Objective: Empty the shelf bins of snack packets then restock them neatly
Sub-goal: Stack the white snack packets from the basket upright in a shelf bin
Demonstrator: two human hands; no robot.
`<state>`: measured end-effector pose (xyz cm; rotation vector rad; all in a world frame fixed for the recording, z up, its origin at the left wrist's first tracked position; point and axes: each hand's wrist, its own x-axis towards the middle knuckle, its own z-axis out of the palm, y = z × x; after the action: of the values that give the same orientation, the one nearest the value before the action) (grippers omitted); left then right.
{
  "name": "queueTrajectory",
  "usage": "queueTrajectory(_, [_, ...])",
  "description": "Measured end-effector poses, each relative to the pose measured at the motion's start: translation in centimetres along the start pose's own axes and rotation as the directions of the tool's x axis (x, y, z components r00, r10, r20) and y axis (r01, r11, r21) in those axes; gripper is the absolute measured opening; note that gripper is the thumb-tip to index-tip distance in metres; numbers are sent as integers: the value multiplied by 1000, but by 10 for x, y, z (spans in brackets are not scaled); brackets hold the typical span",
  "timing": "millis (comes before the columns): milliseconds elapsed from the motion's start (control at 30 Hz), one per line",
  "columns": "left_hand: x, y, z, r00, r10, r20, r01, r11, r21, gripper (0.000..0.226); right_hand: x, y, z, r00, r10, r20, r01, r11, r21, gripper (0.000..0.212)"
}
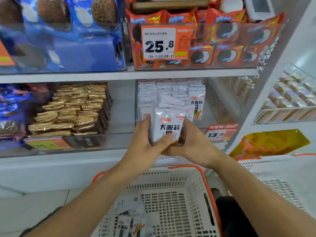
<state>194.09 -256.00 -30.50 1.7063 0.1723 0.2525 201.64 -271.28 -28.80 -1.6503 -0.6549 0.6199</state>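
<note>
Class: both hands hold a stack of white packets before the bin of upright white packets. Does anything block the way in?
Nothing visible does. The stack of white packets, held by the left hand and right hand, sits right before the clear bin; space remains beside its upright rows.

Stacked white packets (pixel 171 93) fill the clear bin (pixel 212 117)'s left; its right side lies open

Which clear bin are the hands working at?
The lower-right bin of white packets, held by both left hand and right hand; the others hold blue, orange, gold packs.
</note>
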Motion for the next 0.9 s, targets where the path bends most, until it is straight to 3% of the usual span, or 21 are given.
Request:
queueTrajectory(67, [10,7,7,993,107,54,-117,964,240,57,-3,-1,-13,990,-112,-92,102,989,-103,67])
queueTrajectory(167, [25,11,8,970,188,157,-238,871,430,86,0,-2,-51,966,-154,-209,68,928,-367,61])
queueTrajectory(200, [31,12,8,966,186,181,-251,848,466,82,1,-7,-63,964,-220,-151,130,880,-457,52])
queueTrajectory(267, [49,10,14,954,222,203,-300,755,583,62,13,-12,-95,942,-263,-210,210,947,-244,24])
queueTrajectory(333, [74,8,23,945,232,229,-326,664,673,51,24,-1,-115,921,-287,-263,200,929,-312,18])
queueTrajectory(400, [101,6,32,939,191,286,-343,539,769,60,38,8,-131,900,-232,-369,60,905,-422,36])
queueTrajectory(467, [124,3,37,928,109,355,-366,427,827,76,51,20,-142,924,-177,-338,-29,851,-524,35])
queueTrajectory(533, [138,-2,44,912,34,408,-393,353,849,86,65,30,-150,952,-11,-307,-150,855,-496,36])
queueTrajectory(633, [149,-12,51,907,71,414,-419,234,877,89,86,41,-160,941,182,-284,-296,850,-436,41])
queueTrajectory(700, [153,-14,53,909,102,404,-416,195,888,85,96,46,-159,917,260,-303,-378,808,-452,42])
queueTrajectory(833, [157,-19,46,905,152,398,-421,186,888,76,103,52,-151,860,370,-352,-509,674,-535,82])
queueTrajectory(900, [154,-21,41,900,183,396,-427,186,885,76,101,50,-150,845,429,-320,-535,648,-542,73])
